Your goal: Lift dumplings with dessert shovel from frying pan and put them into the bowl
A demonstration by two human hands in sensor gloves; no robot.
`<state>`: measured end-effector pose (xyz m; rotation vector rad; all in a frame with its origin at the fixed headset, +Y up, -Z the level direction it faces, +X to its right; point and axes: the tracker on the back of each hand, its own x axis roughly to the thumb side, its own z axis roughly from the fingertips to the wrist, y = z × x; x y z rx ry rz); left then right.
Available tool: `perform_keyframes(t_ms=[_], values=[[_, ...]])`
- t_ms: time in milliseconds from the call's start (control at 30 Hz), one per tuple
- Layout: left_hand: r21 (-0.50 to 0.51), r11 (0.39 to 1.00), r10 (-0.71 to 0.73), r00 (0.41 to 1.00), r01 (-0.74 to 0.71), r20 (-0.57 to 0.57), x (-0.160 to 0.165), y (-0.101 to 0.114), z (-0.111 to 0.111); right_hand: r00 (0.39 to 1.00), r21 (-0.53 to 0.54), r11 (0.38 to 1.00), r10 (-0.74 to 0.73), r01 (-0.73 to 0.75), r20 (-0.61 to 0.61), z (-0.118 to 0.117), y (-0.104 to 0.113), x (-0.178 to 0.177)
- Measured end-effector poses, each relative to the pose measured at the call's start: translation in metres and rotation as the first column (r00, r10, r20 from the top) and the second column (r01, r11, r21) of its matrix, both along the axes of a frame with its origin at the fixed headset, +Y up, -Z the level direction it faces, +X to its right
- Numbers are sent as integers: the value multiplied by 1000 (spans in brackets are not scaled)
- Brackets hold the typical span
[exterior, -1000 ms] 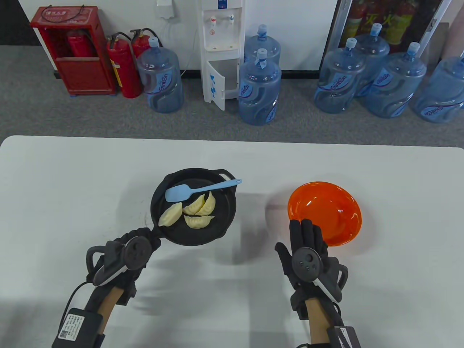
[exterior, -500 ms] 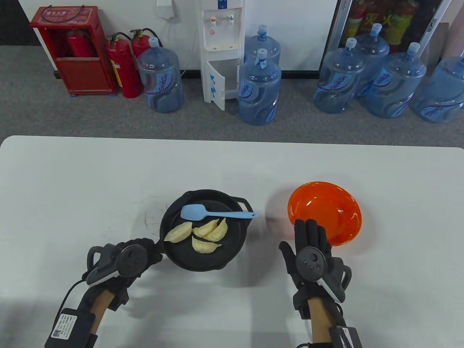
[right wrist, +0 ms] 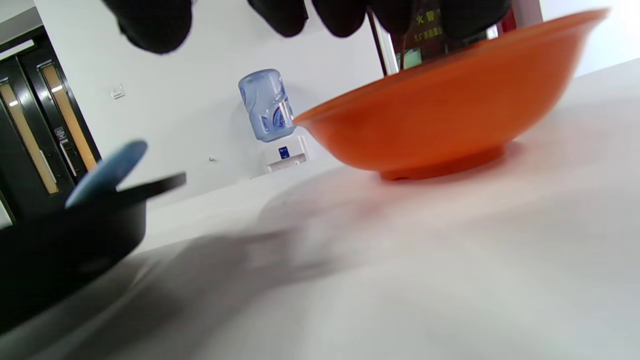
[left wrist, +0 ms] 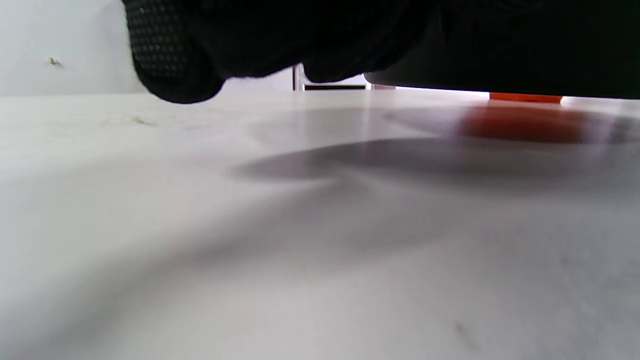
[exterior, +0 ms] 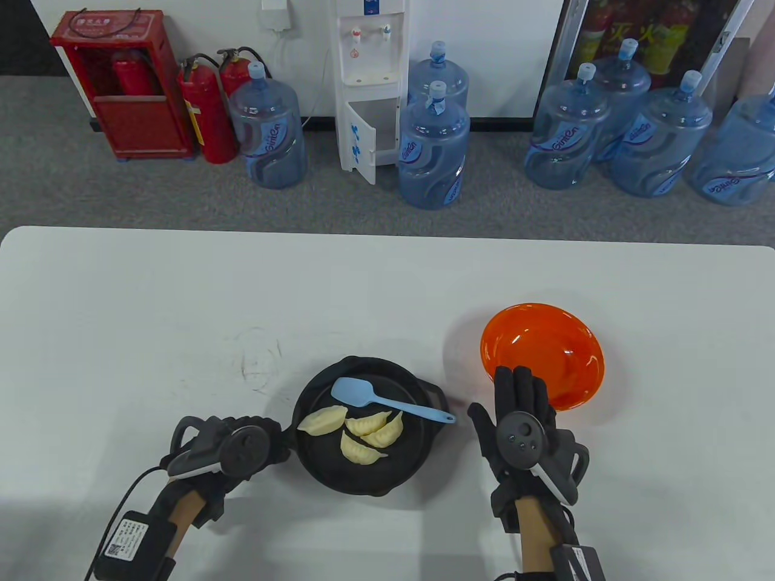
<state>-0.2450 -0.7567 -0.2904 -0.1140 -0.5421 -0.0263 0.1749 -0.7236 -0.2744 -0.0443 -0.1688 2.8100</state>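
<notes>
A black frying pan (exterior: 315, 469) sits near the table's front edge, and my left hand (exterior: 254, 448) grips its handle from the left. Several pale dumplings (exterior: 363, 431) lie inside it. The blue dessert shovel (exterior: 387, 404) rests across the pan, its handle pointing right over the rim. To the right stands the orange bowl (exterior: 545, 351), holding nothing. My right hand (exterior: 514, 405) lies flat with straight fingers whose tips reach the bowl's near rim. The right wrist view shows the bowl (right wrist: 450, 115), the pan's side (right wrist: 65, 240) and the shovel's end (right wrist: 107, 172).
The white table (exterior: 121, 315) spreads wide to the left and behind the pan. In the left wrist view the pan's dark underside (left wrist: 500, 50) fills the top right. Water jugs (exterior: 433, 151), a dispenser and fire extinguishers stand on the floor beyond the table.
My left hand has drawn the pan, with dumplings and shovel, toward the front edge and to the right, closer to the bowl. The right hand has hardly moved.
</notes>
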Motion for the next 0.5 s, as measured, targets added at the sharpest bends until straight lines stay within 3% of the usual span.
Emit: perform_keyframes(t_ms=[500], values=[[-76, 995, -67, 998, 67, -3, 6, -12, 0, 999, -7, 1000, 17, -18, -35, -4, -1, -13]])
